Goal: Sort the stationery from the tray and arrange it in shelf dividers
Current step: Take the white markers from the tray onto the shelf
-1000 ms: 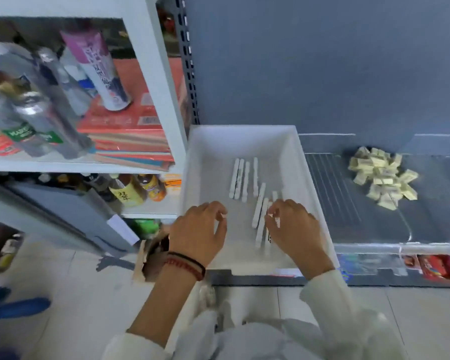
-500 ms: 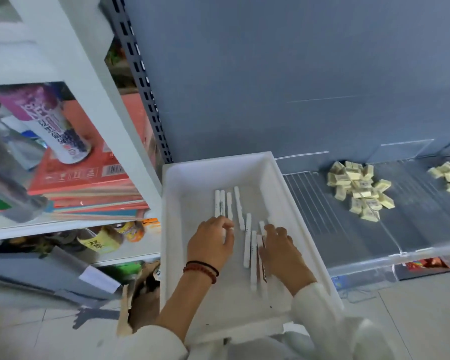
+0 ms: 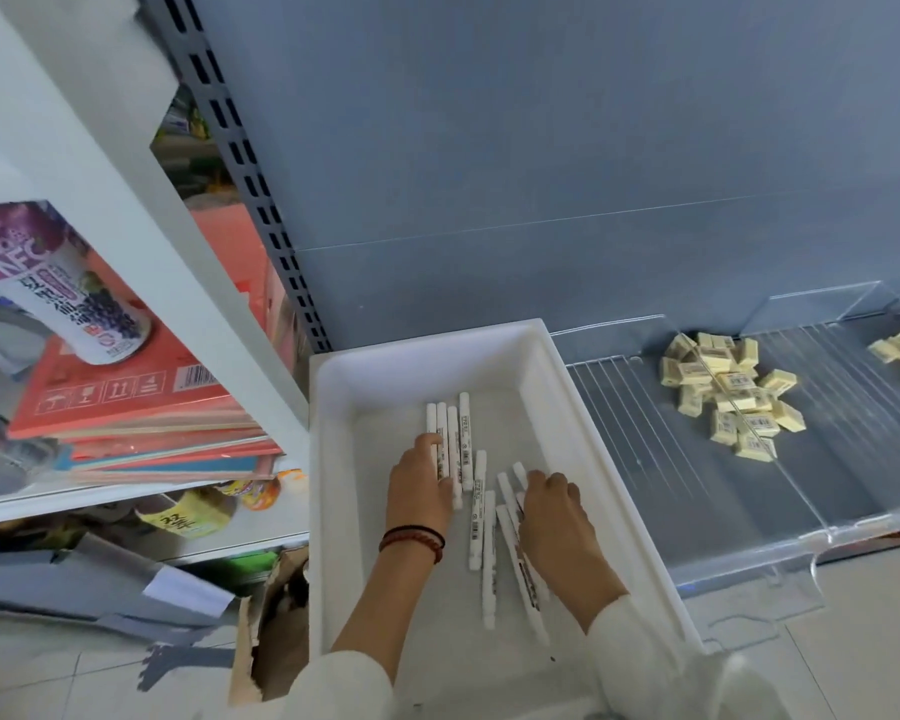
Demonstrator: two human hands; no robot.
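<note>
Left hand [image 3: 419, 485] now down on pens [image 3: 464, 433], fingers flat; right hand [image 3: 557, 517] fingers curled over others, grip unclear. Gathering last of tray [image 3: 380, 387].

Bright, diffuse light; faint shadows. Glare on clear dividers [image 3: 822, 310] at 3 o'clock. Wide-angle bending, blur at 9 o'clock.

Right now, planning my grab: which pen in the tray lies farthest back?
The rightmost pen of the four side by side at the left hand; its tip pokes past the other three.
</note>
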